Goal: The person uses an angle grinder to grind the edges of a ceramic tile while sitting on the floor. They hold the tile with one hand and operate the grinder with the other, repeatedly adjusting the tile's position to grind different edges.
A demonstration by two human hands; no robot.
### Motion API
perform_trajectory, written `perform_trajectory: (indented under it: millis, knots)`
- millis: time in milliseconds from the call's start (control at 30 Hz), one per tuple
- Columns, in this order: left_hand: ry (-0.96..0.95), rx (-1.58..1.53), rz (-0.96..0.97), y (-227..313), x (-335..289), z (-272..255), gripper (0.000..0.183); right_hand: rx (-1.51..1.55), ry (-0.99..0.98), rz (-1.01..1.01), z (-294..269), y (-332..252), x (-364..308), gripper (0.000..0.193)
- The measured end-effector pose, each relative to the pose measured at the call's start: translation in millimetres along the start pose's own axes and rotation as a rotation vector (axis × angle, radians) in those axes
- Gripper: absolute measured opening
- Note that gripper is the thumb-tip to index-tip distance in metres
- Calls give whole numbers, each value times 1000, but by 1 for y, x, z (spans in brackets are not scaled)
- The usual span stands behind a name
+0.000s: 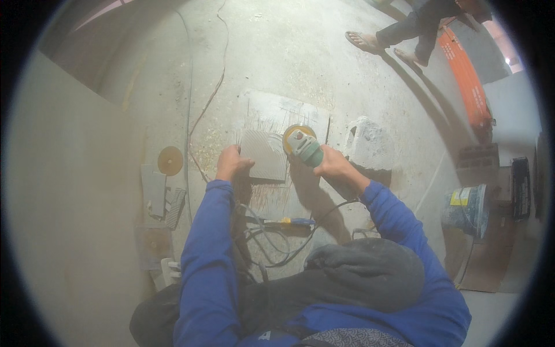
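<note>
My left hand grips the left edge of a grey tile with a ribbed face. In my right hand is a green and grey angle grinder, held by its body. Its round yellowish disc is at the tile's right edge; whether it spins or touches cannot be made out. Under the tile lies a pale board scored with many brownish lines. A tool with a blue and yellow handle rests on the floor between the board and my legs.
Left of me lie a loose tan disc and tile offcuts. A dusty whitish jug stands to the right, farther off a bucket and a long orange box. Cables cross the floor. Another person's sandalled feet show at the far right.
</note>
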State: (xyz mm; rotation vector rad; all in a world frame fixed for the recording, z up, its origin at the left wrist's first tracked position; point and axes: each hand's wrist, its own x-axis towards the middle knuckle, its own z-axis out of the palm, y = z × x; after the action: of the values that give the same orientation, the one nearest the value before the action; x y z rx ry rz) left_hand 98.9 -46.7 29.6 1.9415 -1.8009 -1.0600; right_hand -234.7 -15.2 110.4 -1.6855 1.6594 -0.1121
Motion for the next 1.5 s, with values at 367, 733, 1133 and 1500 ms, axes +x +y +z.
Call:
perform_trajectory:
  millis: [367, 733, 1133, 1500]
  knots:
    - [158, -378, -193, 10, -67, 58, 42, 10, -63, -21, -2, 0, -1, 68]
    - [83, -521, -192, 2, -71, 72, 37, -6, -125, -54, -4, -23, 3, 54]
    - [78, -557, -214, 10, -73, 65, 36, -149, -115, 6, -3, -39, 8, 62]
    - [113, -395, -193, 5, -68, 71, 47, -240, -171, -27, -5, -40, 10, 63]
